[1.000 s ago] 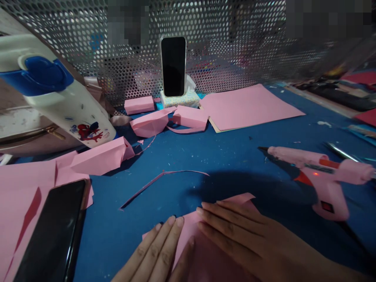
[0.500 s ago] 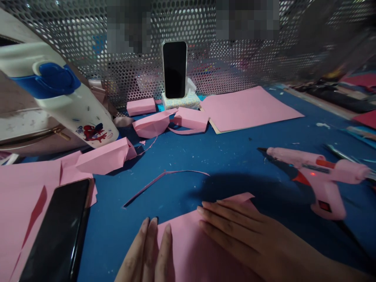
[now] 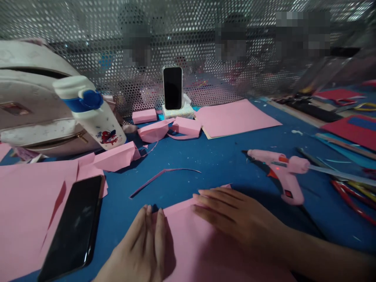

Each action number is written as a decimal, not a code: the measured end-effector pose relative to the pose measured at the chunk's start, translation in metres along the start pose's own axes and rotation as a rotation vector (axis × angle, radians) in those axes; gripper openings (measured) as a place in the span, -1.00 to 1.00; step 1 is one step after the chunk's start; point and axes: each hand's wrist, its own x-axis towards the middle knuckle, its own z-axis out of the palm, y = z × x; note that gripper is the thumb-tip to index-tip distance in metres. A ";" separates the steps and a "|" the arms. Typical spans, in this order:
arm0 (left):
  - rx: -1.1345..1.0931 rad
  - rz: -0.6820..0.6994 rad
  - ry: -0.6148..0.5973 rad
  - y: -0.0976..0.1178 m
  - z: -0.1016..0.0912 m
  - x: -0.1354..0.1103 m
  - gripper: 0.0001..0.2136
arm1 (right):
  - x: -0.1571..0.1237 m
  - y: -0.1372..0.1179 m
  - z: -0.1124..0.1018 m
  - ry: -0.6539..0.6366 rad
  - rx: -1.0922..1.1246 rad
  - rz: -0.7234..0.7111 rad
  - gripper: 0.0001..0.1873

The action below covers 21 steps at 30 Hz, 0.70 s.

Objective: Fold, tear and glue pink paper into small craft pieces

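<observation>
A sheet of pink paper [image 3: 185, 235] lies on the blue table in front of me, with a narrow folded strip [image 3: 179, 206] along its far edge. My left hand [image 3: 141, 246] rests at the sheet's far left corner, fingers stretched out and its thumb hidden. Flat over the right part of the folded edge lies my right hand [image 3: 235, 211], fingers extended and pressing on the paper. A thin pink paper strip [image 3: 152, 181] lies just beyond the sheet. To the right is a pink glue gun [image 3: 283, 168] with its light on and a glue stick in its back.
At left, a black phone [image 3: 73, 223] overlaps pink paper [image 3: 26, 211], near a white bottle [image 3: 100, 121] and backpack [image 3: 35, 105]. Folded pink pieces [image 3: 117, 157], a propped phone [image 3: 172, 88] and stacked sheets [image 3: 235, 117] stand farther back. Red-handled scissors [image 3: 349, 199] lie right.
The camera view has shifted. My right hand has moved over the right end of the folded edge, and more of the edge now lies folded flat. My left hand stays at the left corner.
</observation>
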 end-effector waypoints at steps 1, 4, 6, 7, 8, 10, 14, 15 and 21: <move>0.024 0.008 0.003 -0.001 -0.001 0.003 -0.65 | 0.001 0.000 0.000 0.014 -0.024 0.010 -0.53; 0.108 0.020 0.019 -0.004 -0.005 0.014 -0.68 | 0.001 0.001 0.001 0.050 -0.072 0.086 -0.56; 0.133 0.016 0.060 -0.009 -0.008 0.022 -0.73 | 0.002 0.003 0.001 0.079 -0.089 0.141 -0.59; 0.127 0.018 0.116 -0.012 -0.009 0.026 -0.77 | 0.001 0.004 0.001 0.094 -0.102 0.149 -0.61; 0.110 0.019 0.159 -0.016 -0.010 0.030 -0.80 | 0.001 0.005 0.000 0.095 -0.101 0.137 -0.64; 0.057 0.026 0.115 -0.027 -0.012 0.036 -0.78 | 0.001 0.005 -0.003 0.093 -0.079 0.135 -0.70; -0.175 -0.135 -0.003 -0.049 -0.012 0.042 -0.77 | 0.002 -0.010 -0.015 0.050 -0.032 0.166 -0.71; -0.300 -0.188 -0.005 -0.053 -0.012 0.044 -0.80 | 0.003 -0.016 -0.019 0.037 -0.011 0.179 -0.71; -0.488 -0.236 0.053 -0.059 -0.007 0.059 -0.83 | 0.005 -0.056 -0.042 -0.141 0.323 0.115 -0.75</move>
